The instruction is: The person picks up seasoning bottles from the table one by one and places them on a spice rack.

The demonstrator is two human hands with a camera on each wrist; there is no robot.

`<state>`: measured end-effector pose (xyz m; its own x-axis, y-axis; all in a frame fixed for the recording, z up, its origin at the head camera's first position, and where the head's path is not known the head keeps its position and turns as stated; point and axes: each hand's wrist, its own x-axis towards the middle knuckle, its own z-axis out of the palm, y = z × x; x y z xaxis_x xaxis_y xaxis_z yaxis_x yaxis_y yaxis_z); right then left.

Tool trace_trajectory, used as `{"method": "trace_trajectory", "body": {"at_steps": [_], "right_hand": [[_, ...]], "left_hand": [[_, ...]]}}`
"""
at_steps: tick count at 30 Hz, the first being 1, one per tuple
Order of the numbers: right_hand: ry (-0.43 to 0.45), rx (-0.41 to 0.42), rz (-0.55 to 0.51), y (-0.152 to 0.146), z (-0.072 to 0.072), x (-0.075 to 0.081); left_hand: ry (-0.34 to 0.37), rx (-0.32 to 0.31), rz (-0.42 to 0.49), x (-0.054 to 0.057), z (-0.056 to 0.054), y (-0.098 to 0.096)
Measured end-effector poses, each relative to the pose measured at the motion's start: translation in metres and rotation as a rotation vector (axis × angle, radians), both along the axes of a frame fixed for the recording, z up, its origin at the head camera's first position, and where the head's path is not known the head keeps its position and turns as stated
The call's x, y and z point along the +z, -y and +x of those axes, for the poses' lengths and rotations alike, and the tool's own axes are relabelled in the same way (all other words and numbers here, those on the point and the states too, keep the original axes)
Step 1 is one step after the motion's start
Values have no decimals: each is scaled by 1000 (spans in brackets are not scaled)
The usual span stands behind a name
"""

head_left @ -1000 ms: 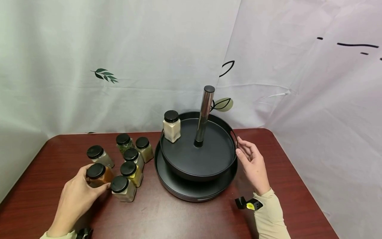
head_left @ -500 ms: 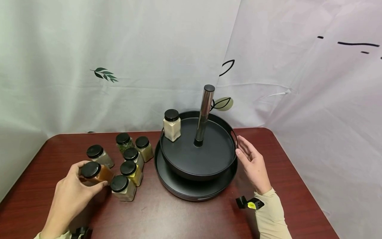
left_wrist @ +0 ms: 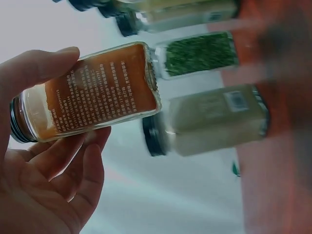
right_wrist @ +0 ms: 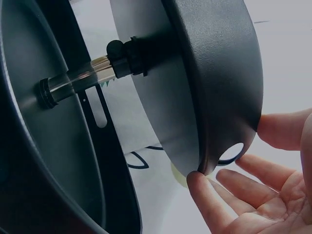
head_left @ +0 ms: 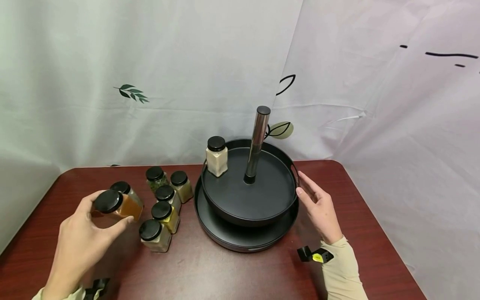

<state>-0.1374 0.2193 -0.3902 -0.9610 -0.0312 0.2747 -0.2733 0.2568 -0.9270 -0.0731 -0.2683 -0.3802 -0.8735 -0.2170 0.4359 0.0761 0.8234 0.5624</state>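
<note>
My left hand (head_left: 76, 241) holds a square glass spice jar (head_left: 129, 207) of orange-brown powder with a black lid between thumb and fingers. The jar is tilted, its lid toward the palm, and printed text shows on its side in the left wrist view. Behind it, partly covered, is a jar of pale powder (head_left: 136, 198). On the right, my right hand (head_left: 318, 208) touches the side of the upper black tray (head_left: 247, 208) with extended fingertips, beside its handle cutout. This round two-tier stand has a metal post (head_left: 257, 143) and a wider lower tray (head_left: 240, 241).
A jar of cream-coloured powder (head_left: 216, 160) stands on the upper tray's left side. Several black-lidded spice jars cluster left of the stand, among them a green herb jar (head_left: 156, 178) and a yellow one (head_left: 166, 216). A white curtain (head_left: 180, 75) hangs behind the reddish-brown table (head_left: 210, 279).
My left hand has lifted the orange-brown spice jar up and to the left, away from the other jars, and it now overlaps the pale jar behind. My right hand stays at the tray.
</note>
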Motion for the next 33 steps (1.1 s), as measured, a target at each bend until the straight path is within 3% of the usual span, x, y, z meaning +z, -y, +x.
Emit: {"method": "trace_trajectory", "body": {"at_steps": [16, 26, 33], "right_hand": [[-30, 17, 5, -2, 1, 1], [-38, 46, 3, -4, 2, 2], [-47, 55, -3, -4, 2, 2]], "left_hand": [[-140, -52, 40, 41, -6, -27], [-147, -166, 25, 67, -15, -48], [-121, -210, 3, 83, -23, -64]]}}
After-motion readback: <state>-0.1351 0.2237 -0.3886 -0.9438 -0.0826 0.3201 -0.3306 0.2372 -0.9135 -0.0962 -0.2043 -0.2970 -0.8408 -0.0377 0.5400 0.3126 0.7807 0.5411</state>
